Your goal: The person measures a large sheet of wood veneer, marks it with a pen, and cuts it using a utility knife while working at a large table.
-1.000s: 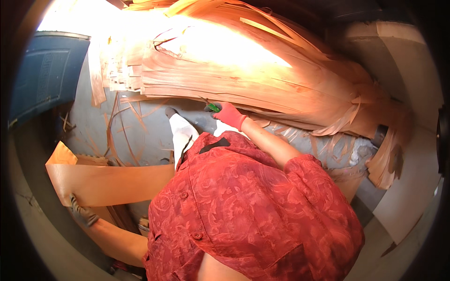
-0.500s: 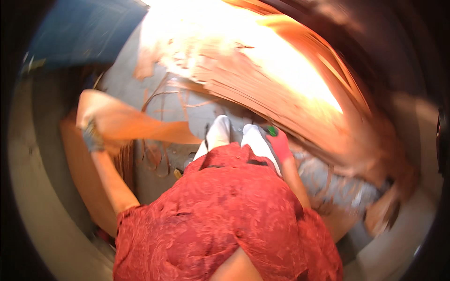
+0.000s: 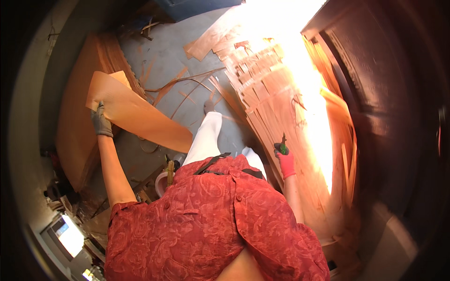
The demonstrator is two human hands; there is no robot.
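Note:
My left hand (image 3: pixel 101 121), in a grey glove, is closed on the near edge of a pale orange-brown veneer sheet (image 3: pixel 145 122), which stretches out curved toward my legs. Behind it a stack of larger sheets (image 3: pixel 77 122) stands at the left. My right hand (image 3: pixel 285 161), in a pink glove with dark fingers, grips a green-handled tool (image 3: pixel 284 148) with a dark pointed tip. It is over a long pile of layered veneer strips (image 3: pixel 260 107) on the right, partly washed out by bright light.
A grey floor (image 3: pixel 154 61) with scattered offcut strips lies ahead around my feet. A blue panel (image 3: pixel 192 8) is at the top. A dark wall (image 3: pixel 384 93) borders the pile at right. A bright opening (image 3: pixel 68 234) and clutter show at lower left.
My view has swung left, so the long pile now runs along my right. My left hand has risen forward with the sheet, in front of the left stack. The tool stays in my right hand.

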